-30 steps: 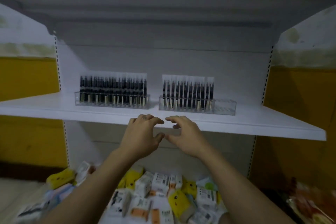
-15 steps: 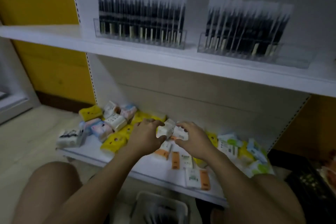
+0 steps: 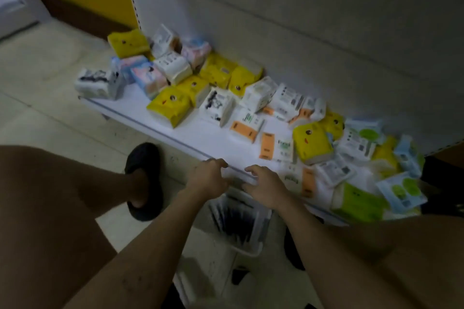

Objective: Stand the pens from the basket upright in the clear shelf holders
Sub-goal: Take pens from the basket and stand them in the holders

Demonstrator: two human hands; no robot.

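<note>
In the head view I look down at the floor in front of the lowest shelf [image 3: 200, 133]. The white basket [image 3: 251, 248] stands on the floor just below the shelf's front edge, between my legs, and dark pens [image 3: 233, 218] lie inside it, quite many as far as the blur lets me see. My left hand [image 3: 208, 179] and my right hand [image 3: 263, 189] are near each other above the far end of the basket, at the shelf edge. The fingers of both are loosely bent and I see nothing held in them. The clear holders are out of this view, so I cannot say how full they are. I judge that a good part of the work is left: the pens in the basket are not yet picked. Small tissue packs [image 3: 170, 105] cover the shelf behind my hands.
</note>
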